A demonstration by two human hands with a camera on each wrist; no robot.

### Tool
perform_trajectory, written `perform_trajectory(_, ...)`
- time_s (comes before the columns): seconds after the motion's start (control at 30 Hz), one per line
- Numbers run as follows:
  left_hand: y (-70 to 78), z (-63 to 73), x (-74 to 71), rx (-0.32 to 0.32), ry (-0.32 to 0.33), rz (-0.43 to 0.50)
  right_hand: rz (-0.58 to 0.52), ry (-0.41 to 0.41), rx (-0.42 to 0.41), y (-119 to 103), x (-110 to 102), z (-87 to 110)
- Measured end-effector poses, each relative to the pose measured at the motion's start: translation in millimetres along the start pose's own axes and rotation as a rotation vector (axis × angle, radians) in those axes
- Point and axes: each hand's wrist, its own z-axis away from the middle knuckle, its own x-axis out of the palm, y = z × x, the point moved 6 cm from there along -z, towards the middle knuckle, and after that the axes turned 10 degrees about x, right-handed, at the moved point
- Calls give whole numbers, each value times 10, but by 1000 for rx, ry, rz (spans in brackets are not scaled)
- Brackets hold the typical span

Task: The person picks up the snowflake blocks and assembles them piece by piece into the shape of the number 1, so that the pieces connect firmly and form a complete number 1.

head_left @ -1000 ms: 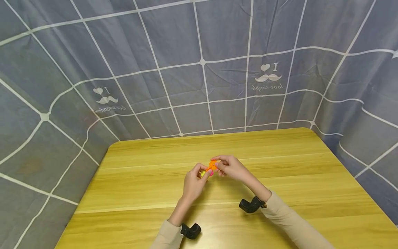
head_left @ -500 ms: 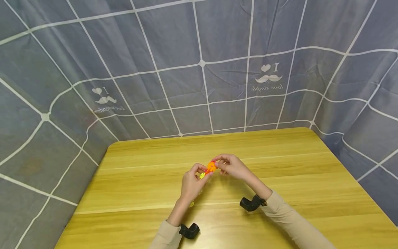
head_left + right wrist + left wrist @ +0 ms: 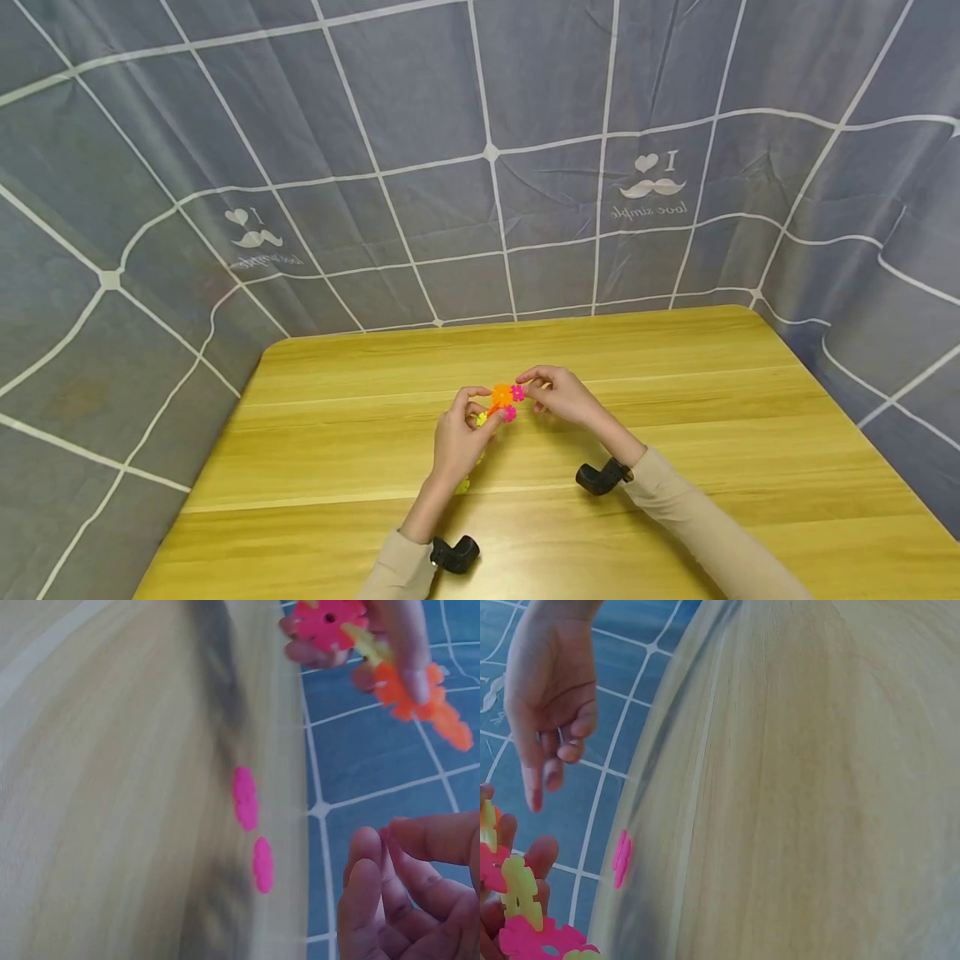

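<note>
My left hand (image 3: 461, 437) pinches a chain of interlocking flower-shaped plastic discs in pink, yellow and orange. Its thumb presses the orange disc (image 3: 409, 691) in the right wrist view, where a second orange disc (image 3: 453, 726) juts from the end. Pink disc (image 3: 536, 939) and yellow disc (image 3: 522, 892) links show along the chain in the left wrist view. My right hand (image 3: 562, 396) is just right of the chain, apart from it. Its thumb and index tips are close together, with nothing visible between them. Part of the chain is hidden behind the left hand.
Two loose pink discs lie on the wooden table (image 3: 337, 467): one pink disc (image 3: 245, 799) and another pink disc (image 3: 262, 865) beside it. Behind the table hangs a grey curtain (image 3: 420, 208) with white lines. Black wrist cameras (image 3: 455, 554) sit on both forearms.
My right fingers have come off the orange disc and moved slightly away. The left hand has shifted a little left with the chain. Both loose pink discs now show between the hands.
</note>
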Motion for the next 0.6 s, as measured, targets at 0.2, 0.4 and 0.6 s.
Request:
perform_trajectory(0.2,-15,14,-76,19,93,130,30,-15,16,97,79,-102)
perform_trajectory(0.4,-10,-5,-101,43,109,143,60,-27,29,161,136,-180)
perform_trajectory(0.6,178,-7,-116,25,105,150,95,-57,38,174,230,-214)
